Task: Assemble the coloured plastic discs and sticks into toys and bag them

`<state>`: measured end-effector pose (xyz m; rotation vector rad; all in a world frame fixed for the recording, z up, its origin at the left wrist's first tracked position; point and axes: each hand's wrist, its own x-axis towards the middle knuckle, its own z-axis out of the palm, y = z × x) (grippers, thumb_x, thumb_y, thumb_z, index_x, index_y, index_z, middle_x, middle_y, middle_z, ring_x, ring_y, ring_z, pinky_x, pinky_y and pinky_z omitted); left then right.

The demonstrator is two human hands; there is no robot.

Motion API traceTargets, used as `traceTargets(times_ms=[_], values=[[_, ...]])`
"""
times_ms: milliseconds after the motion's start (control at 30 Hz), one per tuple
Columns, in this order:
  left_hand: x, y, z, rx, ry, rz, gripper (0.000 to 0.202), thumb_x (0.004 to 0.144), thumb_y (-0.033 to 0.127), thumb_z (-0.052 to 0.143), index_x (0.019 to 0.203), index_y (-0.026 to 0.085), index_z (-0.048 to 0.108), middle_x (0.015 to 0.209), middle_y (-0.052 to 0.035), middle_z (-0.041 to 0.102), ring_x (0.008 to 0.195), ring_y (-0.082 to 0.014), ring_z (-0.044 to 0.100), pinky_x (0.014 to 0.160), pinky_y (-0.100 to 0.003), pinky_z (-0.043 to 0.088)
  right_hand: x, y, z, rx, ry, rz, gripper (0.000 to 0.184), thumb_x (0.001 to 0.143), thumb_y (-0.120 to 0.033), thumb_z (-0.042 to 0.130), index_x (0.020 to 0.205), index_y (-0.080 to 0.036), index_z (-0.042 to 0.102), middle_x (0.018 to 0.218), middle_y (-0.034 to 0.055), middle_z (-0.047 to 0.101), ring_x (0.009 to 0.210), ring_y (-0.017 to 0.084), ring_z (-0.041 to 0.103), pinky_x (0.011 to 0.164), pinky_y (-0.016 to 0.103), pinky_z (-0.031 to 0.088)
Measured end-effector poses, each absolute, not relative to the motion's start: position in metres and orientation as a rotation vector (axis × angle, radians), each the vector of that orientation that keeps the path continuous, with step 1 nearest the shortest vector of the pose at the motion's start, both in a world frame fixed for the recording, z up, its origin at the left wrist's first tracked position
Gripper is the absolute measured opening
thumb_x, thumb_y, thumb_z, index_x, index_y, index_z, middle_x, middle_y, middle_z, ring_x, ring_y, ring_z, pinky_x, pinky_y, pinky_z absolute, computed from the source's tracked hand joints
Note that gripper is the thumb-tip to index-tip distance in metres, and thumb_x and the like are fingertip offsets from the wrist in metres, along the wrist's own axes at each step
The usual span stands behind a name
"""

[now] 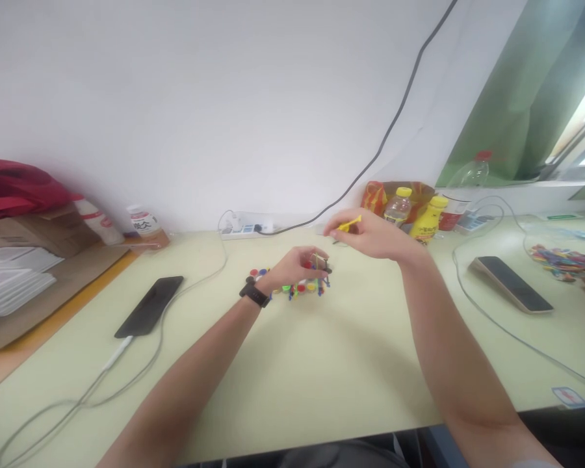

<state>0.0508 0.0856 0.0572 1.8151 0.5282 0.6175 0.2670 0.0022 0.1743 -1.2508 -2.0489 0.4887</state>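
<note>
My left hand [299, 268], with a black band on its wrist, is closed round a bundle of small coloured sticks [322, 281] just above the desk. More coloured pieces [292, 288] lie on the pale desk [292, 377] under and beside it. My right hand [370, 235] is raised a little farther back and to the right. Its fingers pinch a thin yellow stick [350, 225] that points left.
A black phone [149, 305] on a white cable lies left. A second phone [511, 283] lies right, near a bag of coloured pieces [563, 260]. Bottles [429, 220] and a power strip [246, 227] stand along the wall. Boxes and papers [14, 260] fill the far left.
</note>
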Motion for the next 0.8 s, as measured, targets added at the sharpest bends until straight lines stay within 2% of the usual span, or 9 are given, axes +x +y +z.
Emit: traceTargets(times_ms=[67,200,300,467,667,800], values=[[0.052,0.085,0.056,1.810,0.522,0.609,0.053,0.080,0.036,0.088,0.121,0.013,0.066,0.108,-0.0172,0.077,0.092,-0.0255,0.076,0.083,-0.037,0.057,0.265,0.003,0.172,-1.234,-2.071,0.403,0.011,0.090,-0.028,0.064,0.094,-0.021,0.071,0.101,0.0050,0.072,0.087,0.019,0.063,0.073,0.030,0.047],[0.055,0.081,0.056,1.814,0.537,0.599,0.052,0.079,0.038,0.088,0.120,0.013,0.066,0.105,-0.0163,0.077,0.085,-0.0245,0.076,0.075,-0.035,0.058,0.259,0.005,0.170,-1.346,-2.096,0.322,0.012,0.090,-0.029,0.065,0.085,-0.019,0.071,0.086,0.0039,0.071,0.073,0.017,0.060,0.065,0.030,0.044],[0.058,0.078,0.057,1.819,0.548,0.608,0.052,0.078,0.038,0.089,0.118,0.014,0.067,0.106,-0.0158,0.077,0.088,-0.0249,0.076,0.077,-0.035,0.058,0.259,0.006,0.168,-1.376,-2.091,0.304,0.014,0.092,-0.029,0.064,0.088,-0.019,0.072,0.088,0.0054,0.072,0.072,0.018,0.061,0.064,0.030,0.045],[0.059,0.076,0.060,1.838,0.529,0.612,0.050,0.079,0.039,0.089,0.117,0.014,0.068,0.104,-0.0149,0.078,0.088,-0.0239,0.076,0.078,-0.035,0.058,0.261,0.011,0.163,-1.373,-2.079,0.254,0.014,0.089,-0.028,0.069,0.101,-0.021,0.069,0.101,0.0055,0.072,0.089,0.020,0.067,0.073,0.030,0.050],[0.059,0.076,0.059,1.838,0.514,0.631,0.049,0.079,0.036,0.088,0.117,0.013,0.068,0.103,-0.0155,0.078,0.089,-0.0243,0.075,0.079,-0.037,0.059,0.256,0.011,0.162,-1.448,-2.066,0.376,0.009,0.082,-0.024,0.074,0.084,-0.019,0.067,0.089,0.0047,0.072,0.084,0.021,0.070,0.064,0.026,0.049],[0.060,0.075,0.060,1.848,0.508,0.642,0.046,0.078,0.035,0.089,0.114,0.011,0.070,0.100,-0.0148,0.078,0.090,-0.0248,0.075,0.082,-0.038,0.058,0.256,0.011,0.162,-1.420,-2.055,0.411,0.012,0.083,-0.023,0.075,0.094,-0.019,0.072,0.096,0.0074,0.075,0.091,0.022,0.071,0.066,0.026,0.052]])
